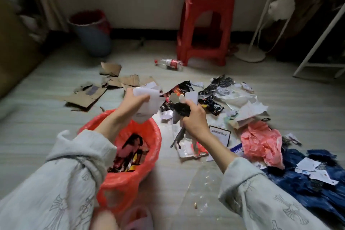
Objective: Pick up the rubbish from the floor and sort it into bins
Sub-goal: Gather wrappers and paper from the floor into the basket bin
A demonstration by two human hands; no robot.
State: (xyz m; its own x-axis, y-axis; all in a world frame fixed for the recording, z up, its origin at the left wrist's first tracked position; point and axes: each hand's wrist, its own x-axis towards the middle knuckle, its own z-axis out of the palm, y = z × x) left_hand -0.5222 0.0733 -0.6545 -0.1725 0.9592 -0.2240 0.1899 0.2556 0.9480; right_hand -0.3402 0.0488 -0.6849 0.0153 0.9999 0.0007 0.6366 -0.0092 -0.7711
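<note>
Pale floor point(46, 102) carries the rubbish point(214, 97), which is spread near the middle and toward the right edge, with cardboard point(87, 95) to the left. Left hand point(130, 102) grips white paper point(147, 102) above a red-lined bin point(149, 158). Right hand point(194, 117) has its fingers clenched around a bundle of dark wrappers point(180, 108). A second bin point(91, 33) and a red stool point(205, 24) stand by the wall.

Glossy red plastic bin liner point(119, 183); matt torn cardboard point(87, 95); smooth red plastic stool point(205, 24).
</note>
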